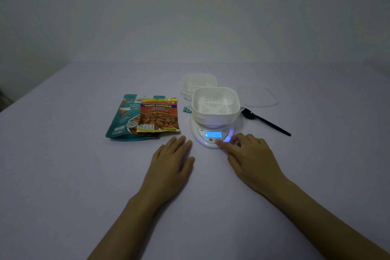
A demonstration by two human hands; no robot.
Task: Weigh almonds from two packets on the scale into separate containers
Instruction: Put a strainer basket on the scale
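Note:
A white digital scale [202, 133] stands at the table's middle, its blue display lit. On its platform sits an empty white slotted container [215, 105]. A second white container [198, 82] stands just behind it. Left of the scale lie two almond packets: an orange Tong Garden packet [158, 115] overlapping a teal roasted-almond pouch [124, 118]. My right hand [251, 154] rests at the scale's front right, one fingertip touching the base near the display. My left hand [173, 160] lies flat on the table in front of the packets, holding nothing.
A black plastic spoon [266, 121] lies right of the scale. A clear lid [257, 96] lies behind the spoon. A small teal clip [186, 109] sits between the orange packet and the scale. The table is covered with a pale cloth [63, 175].

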